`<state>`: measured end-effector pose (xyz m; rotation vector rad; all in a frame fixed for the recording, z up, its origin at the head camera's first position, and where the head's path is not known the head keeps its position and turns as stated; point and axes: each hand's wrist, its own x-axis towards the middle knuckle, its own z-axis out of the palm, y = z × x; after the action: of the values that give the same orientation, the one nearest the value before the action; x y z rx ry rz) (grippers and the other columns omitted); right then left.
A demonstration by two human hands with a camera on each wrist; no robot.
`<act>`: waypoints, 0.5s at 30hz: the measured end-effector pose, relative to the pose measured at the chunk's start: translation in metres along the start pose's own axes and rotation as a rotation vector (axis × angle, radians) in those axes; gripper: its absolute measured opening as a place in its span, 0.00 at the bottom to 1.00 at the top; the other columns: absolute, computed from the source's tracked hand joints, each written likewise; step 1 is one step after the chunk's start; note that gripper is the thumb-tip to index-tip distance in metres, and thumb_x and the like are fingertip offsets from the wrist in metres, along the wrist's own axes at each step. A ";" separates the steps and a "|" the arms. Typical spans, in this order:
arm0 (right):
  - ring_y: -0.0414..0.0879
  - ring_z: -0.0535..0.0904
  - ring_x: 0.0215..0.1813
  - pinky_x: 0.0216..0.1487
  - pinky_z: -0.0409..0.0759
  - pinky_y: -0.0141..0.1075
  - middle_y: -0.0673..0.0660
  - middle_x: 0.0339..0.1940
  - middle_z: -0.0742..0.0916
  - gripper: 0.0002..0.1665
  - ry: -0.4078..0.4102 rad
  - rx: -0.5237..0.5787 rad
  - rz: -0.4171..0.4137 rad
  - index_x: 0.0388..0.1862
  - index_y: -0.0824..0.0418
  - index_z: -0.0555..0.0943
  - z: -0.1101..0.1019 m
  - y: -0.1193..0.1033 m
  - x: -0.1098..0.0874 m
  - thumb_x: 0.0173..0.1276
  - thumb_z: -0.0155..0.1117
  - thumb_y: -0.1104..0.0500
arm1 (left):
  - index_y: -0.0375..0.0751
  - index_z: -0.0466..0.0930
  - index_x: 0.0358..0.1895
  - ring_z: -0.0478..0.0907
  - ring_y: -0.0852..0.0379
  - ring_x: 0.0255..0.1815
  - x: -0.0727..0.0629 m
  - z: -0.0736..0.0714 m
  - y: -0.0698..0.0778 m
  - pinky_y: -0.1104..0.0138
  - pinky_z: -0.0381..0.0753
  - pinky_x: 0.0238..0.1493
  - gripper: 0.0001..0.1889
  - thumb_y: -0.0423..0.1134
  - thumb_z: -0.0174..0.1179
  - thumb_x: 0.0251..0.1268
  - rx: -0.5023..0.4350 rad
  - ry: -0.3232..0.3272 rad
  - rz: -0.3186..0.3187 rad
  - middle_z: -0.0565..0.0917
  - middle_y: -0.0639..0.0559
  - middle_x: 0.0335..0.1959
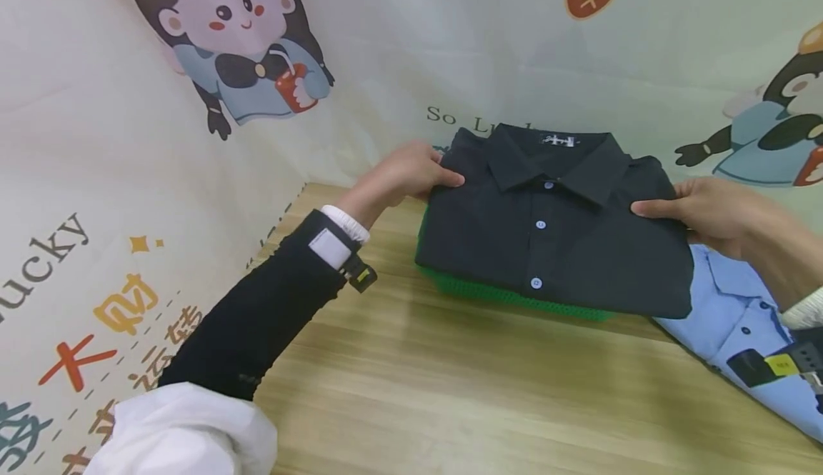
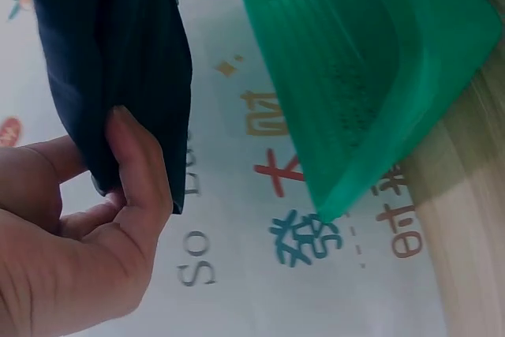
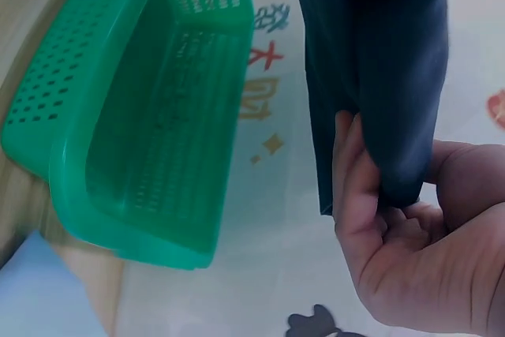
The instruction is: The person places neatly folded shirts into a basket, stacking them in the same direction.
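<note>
A folded black shirt (image 1: 489, 218), collar at the far side and pale buttons down its front, is held up between both hands. My left hand (image 1: 414, 171) pinches its left side, thumb on top and fingers beneath. On the opposite side my right hand (image 1: 726, 211) grips the edge the same way. Below the shirt stands a green plastic basket (image 1: 489, 293), mostly covered by it in the head view. Both wrist views show the basket (image 3: 158, 140) with bare inner walls, and the shirt (image 2: 118, 53) raised above it, apart from the rim.
A light blue shirt (image 1: 726, 318) with dark buttons lies folded on the wooden table (image 1: 450, 396) at the right, partly under my right forearm. Behind the table hangs a pale printed cloth (image 1: 379, 46) with cartoon figures and lettering, which also covers the left side.
</note>
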<state>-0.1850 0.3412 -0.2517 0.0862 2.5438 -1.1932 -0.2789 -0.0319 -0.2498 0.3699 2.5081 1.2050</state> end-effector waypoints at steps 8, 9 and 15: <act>0.38 0.82 0.43 0.48 0.85 0.36 0.57 0.47 0.85 0.29 0.005 -0.038 0.007 0.53 0.79 0.78 0.003 0.012 0.037 0.81 0.59 0.49 | 0.43 0.70 0.21 0.76 0.59 0.20 0.036 0.014 -0.009 0.68 0.77 0.28 0.20 0.37 0.70 0.68 -0.017 0.072 -0.030 0.71 0.54 0.20; 0.40 0.82 0.44 0.50 0.85 0.38 0.63 0.51 0.84 0.32 0.011 -0.047 0.010 0.57 0.81 0.75 0.004 0.014 0.041 0.81 0.59 0.48 | 0.41 0.72 0.24 0.76 0.59 0.22 0.040 0.016 -0.010 0.69 0.79 0.28 0.17 0.36 0.71 0.67 -0.017 0.084 -0.036 0.74 0.53 0.25; 0.70 0.73 0.68 0.66 0.76 0.57 0.81 0.71 0.68 0.41 0.017 -0.049 0.046 0.70 0.86 0.61 0.011 0.022 0.056 0.82 0.56 0.49 | 0.28 0.78 0.58 0.79 0.53 0.39 0.066 0.028 -0.019 0.66 0.85 0.35 0.23 0.38 0.72 0.66 0.102 0.097 -0.096 0.79 0.42 0.58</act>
<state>-0.2309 0.3420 -0.2925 0.1428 2.5695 -1.1168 -0.3289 0.0004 -0.2932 0.2170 2.6448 1.0859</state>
